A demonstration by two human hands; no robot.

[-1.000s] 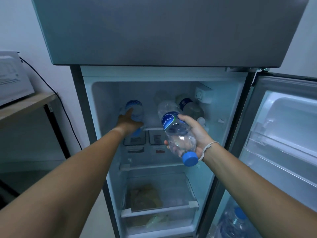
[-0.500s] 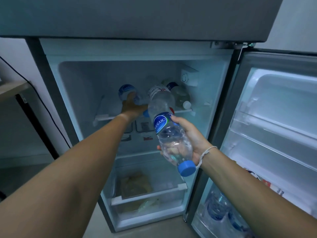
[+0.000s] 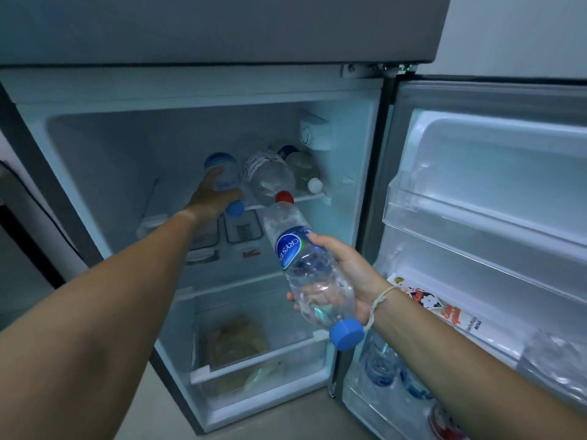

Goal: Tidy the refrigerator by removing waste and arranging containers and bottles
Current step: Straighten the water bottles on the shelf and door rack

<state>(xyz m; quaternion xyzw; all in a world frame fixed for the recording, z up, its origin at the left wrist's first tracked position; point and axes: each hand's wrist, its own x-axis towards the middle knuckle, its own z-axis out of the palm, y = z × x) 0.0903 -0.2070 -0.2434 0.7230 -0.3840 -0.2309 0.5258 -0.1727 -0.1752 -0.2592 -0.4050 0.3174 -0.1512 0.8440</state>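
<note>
The refrigerator [image 3: 365, 100] stands open. On its upper shelf [image 3: 305, 197] three bottles lie on their sides. My left hand [image 3: 212, 195] is wrapped around the leftmost one, a blue-capped water bottle [image 3: 222, 168]. Beside it lie a red-capped bottle [image 3: 270, 176] and a white-capped bottle [image 3: 303, 168]. My right hand [image 3: 349, 274] grips a clear Crystal water bottle [image 3: 308, 274] with a blue cap, held in front of the fridge below the shelf, cap pointing toward me.
A crisper drawer [image 3: 254, 369] at the bottom holds bagged food. The open door [image 3: 489, 217] on the right has bare upper racks; its lower rack carries a carton [image 3: 444, 309] and several bottles [image 3: 381, 363]. A dark stand [image 3: 28, 249] is at the left.
My head has dropped and turned right, so the fridge interior and door racks fill more of the view. My right hand has lowered the Crystal bottle slightly. My left hand stays on the shelf bottle.
</note>
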